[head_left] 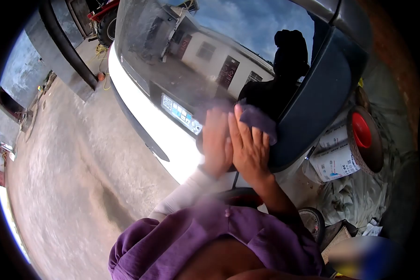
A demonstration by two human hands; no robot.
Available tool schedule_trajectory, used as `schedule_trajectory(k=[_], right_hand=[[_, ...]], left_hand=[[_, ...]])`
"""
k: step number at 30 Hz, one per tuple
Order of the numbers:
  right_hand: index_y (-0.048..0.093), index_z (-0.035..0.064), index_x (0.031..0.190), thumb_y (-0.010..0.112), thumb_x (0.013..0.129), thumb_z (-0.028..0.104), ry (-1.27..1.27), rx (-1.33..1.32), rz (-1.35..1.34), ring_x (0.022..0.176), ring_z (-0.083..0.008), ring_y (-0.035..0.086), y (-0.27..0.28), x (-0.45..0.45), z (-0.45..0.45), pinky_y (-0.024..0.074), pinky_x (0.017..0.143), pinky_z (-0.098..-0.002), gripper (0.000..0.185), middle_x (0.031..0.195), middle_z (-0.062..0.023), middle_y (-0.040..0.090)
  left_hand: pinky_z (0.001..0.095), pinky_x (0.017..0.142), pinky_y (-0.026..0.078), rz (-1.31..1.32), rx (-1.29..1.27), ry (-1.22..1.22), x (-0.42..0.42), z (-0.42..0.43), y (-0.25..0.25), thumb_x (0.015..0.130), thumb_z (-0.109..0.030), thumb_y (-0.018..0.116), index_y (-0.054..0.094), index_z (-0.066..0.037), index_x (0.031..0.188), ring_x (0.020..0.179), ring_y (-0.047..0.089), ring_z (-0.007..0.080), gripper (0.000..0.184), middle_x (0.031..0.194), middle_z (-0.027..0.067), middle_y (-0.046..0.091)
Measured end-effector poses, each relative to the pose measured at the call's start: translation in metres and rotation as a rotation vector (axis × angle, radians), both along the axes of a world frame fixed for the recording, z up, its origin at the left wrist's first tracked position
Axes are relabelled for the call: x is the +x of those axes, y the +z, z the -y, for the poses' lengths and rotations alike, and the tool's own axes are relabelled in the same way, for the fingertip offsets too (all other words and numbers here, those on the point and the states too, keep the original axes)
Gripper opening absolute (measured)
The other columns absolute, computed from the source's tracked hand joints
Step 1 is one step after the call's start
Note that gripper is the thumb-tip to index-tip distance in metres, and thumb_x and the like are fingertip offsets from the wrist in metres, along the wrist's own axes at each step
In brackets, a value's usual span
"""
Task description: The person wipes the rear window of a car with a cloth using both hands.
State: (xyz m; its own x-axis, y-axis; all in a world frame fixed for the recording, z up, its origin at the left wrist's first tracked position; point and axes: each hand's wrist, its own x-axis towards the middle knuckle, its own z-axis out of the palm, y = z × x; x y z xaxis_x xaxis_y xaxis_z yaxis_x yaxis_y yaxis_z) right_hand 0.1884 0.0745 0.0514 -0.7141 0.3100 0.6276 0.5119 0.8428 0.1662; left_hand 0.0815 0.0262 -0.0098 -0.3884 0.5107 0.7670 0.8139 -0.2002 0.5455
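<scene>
Cloth (259, 122), dark purple and thin-looking, is spread at the lower edge of the window (205, 56) of the white car (158, 126), and both hands I follow over the feed are there. What matters most is how it lies to the right hand (252, 149), the nearer one: it shows under and just to the right of those fingertips, its visible part slanting from upper left to lower right. That grip is flat, fingers long and laid over the cloth, not curled round it. Next to it the left hand (217, 142) is blurred, fingers straight; a hazy dark patch past its tips may be more cloth, but I cannot tell whether that grip has hold of any. Just left of them I see a printed sticker (181, 112).

Off to the right, well apart from both hands, I have a white printed bucket (333, 163) with something red (360, 129) inside its mouth; I cannot make out what that is.
</scene>
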Motion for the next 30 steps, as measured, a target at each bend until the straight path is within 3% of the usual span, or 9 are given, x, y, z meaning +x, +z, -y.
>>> schedule_trajectory(k=[2,5,6,10,11,13,15,21,30], right_hand=[[0.051,0.0049,0.144,0.051,0.094,0.015,0.016,0.001,-0.001,0.123,-0.032,0.052,-0.016,0.002,0.006,0.037,0.105,-0.043,0.05,0.151,-0.0113,0.049],[0.05,0.0049,0.145,0.051,0.093,0.011,0.053,-0.058,-0.016,0.124,-0.0332,0.052,-0.021,0.005,0.012,0.0364,0.106,-0.0437,0.052,0.151,-0.0126,0.049],[0.049,0.0048,0.146,0.051,0.093,0.01,0.067,-0.105,-0.023,0.124,-0.0336,0.052,-0.017,0.006,0.014,0.0363,0.106,-0.044,0.053,0.151,-0.0134,0.049],[0.051,0.0145,0.146,0.056,0.093,0.017,0.023,-0.103,-0.008,0.11,-0.0222,0.056,0.019,-0.001,0.007,0.0412,0.092,-0.0386,0.054,0.14,-0.0042,0.058],[0.047,0.0119,0.149,0.055,0.092,0.018,0.009,-0.104,0.027,0.113,-0.0222,0.054,0.032,-0.002,0.001,0.0397,0.092,-0.0385,0.058,0.146,-0.0056,0.053],[0.045,0.0024,0.148,0.055,0.089,0.008,0.019,-0.161,-0.035,0.116,-0.035,0.055,0.057,-0.009,-0.011,0.0367,0.104,-0.0452,0.06,0.151,-0.0181,0.047],[0.044,0.0018,0.148,0.057,0.089,0.01,-0.025,-0.041,-0.139,0.115,-0.036,0.054,0.086,-0.018,-0.024,0.0361,0.104,-0.0467,0.062,0.153,-0.0182,0.045],[0.047,0.0023,0.146,0.052,0.098,0.016,-0.132,0.318,-0.256,0.13,-0.0363,0.046,0.147,-0.059,-0.069,0.0295,0.113,-0.0495,0.05,0.153,-0.0161,0.045],[0.054,-0.0001,0.137,0.051,0.098,0.022,-0.02,0.44,-0.28,0.128,-0.0317,0.047,0.178,-0.131,-0.097,0.0296,0.114,-0.0469,0.045,0.133,-0.0126,0.059]], left_hand=[[0.0493,0.118,0.03,-0.029,0.052,0.004,0.007,0.006,-0.01,0.092,-0.009,0.064,0.042,0.008,0.146,0.145,0.032,0.0474,0.061,0.156,0.0305,0.032],[0.0498,0.117,0.029,0.093,-0.16,0.017,0.016,0.015,0.0,0.093,-0.009,0.062,0.044,0.007,0.146,0.146,0.031,0.0466,0.058,0.157,0.0304,0.032],[0.05,0.117,0.028,0.173,-0.338,-0.009,0.017,0.022,0.036,0.094,-0.011,0.062,0.044,0.007,0.146,0.146,0.031,0.0468,0.057,0.157,0.0301,0.032],[0.0546,0.108,0.034,-0.022,-0.054,0.016,0.001,0.002,0.024,0.09,-0.014,0.061,0.053,-0.001,0.14,0.138,0.043,0.0453,0.052,0.149,0.0243,0.046],[0.0548,0.104,0.037,-0.093,0.071,0.05,-0.007,-0.01,0.024,0.089,-0.014,0.061,0.057,-0.004,0.138,0.133,0.049,0.0445,0.05,0.145,0.0223,0.052],[0.0563,0.105,0.036,-0.163,0.092,0.002,-0.025,-0.026,0.049,0.085,-0.009,0.06,0.056,-0.005,0.141,0.135,0.048,0.043,0.056,0.148,0.0221,0.049],[0.0566,0.106,0.035,-0.317,0.159,-0.044,-0.044,-0.043,0.09,0.085,-0.01,0.06,0.055,-0.006,0.141,0.138,0.045,0.0418,0.057,0.149,0.0211,0.048],[0.0589,0.111,0.033,-0.371,0.305,-0.038,-0.086,-0.097,0.178,0.086,-0.015,0.058,0.057,-0.008,0.138,0.14,0.044,0.035,0.053,0.147,0.0146,0.051],[0.0593,0.11,0.034,-0.304,0.395,-0.029,-0.152,-0.121,0.204,0.092,-0.016,0.054,0.054,-0.009,0.136,0.136,0.047,0.0367,0.045,0.142,0.0138,0.054]])
